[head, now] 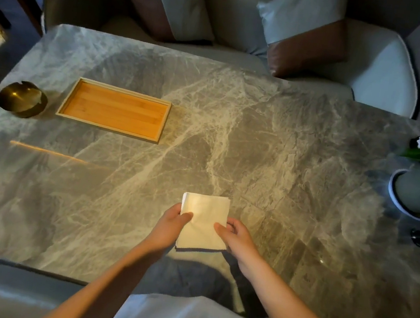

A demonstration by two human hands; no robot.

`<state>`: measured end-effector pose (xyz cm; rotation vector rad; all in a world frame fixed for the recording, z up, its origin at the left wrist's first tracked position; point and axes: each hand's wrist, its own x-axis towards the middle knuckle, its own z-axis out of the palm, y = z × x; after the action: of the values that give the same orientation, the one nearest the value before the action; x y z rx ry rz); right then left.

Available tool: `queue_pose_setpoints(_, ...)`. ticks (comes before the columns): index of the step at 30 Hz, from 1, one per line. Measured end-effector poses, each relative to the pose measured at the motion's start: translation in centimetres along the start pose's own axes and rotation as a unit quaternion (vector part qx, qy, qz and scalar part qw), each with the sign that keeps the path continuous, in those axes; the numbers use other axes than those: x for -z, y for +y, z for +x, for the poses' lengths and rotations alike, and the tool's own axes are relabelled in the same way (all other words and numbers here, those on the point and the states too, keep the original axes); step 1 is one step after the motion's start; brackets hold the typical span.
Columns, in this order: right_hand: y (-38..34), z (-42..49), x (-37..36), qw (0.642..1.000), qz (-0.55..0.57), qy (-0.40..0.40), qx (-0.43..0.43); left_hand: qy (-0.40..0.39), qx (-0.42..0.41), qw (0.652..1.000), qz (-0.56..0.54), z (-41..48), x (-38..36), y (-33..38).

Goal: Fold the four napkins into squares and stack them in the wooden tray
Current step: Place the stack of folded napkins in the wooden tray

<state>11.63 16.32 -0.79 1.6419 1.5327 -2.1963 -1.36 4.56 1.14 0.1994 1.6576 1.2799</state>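
We observe the left hand [171, 223] and the right hand [235, 238] each pinching a white folded napkin [205, 219], thumbs on top at its 9 o'clock and 3 o'clock edges. The napkin sits between the two hands, near the 6 o'clock side of the marble table [286, 142]. Its edges look layered, and we cannot tell how many napkins the bundle holds.

The wooden tray [115, 110] lies well apart from the grip, at about 10 o'clock. Its long axis runs roughly 9 to 3 o'clock, and nothing rests in it. We judge the left hand nearer to it, so any transfer calls for a reach toward 10 o'clock. A brass bowl [21, 99] stands just beside the tray at its 9 o'clock end.
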Motion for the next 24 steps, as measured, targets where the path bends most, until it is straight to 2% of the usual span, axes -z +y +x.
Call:
queue_pose_setpoints(2, -1.5, 0.4, -1.0, 0.997, 0.052, -0.044, -0.040, -0.015, -0.006, 1.000, -0.009, 0.6, 1.5, 1.0)
queue_pose_setpoints(5, -3.8, 1.8, -2.8, 0.996, 0.048, -0.058, -0.058, -0.016, -0.006, 1.000, 0.003, 2.1, 4.3, 2.7)
queue_pose_setpoints(12, -9.7, 5.6, -8.4, 0.996, 0.053, -0.060, -0.049, 0.069, -0.016, 0.996, 0.051, 7.9, 10.7, 6.1)
queue_pose_setpoints(19, -15.9, 9.7, -13.6, 0.989, 0.078, -0.109, -0.061, 0.165, -0.040, 0.982, 0.083, 14.1, 15.8, 10.5)
queue_pose_setpoints(24, -18.8, 12.2, -16.4, 0.987, 0.057, -0.135, -0.060, 0.176, -0.045, 0.975, 0.125, 17.5, 18.4, 12.7)
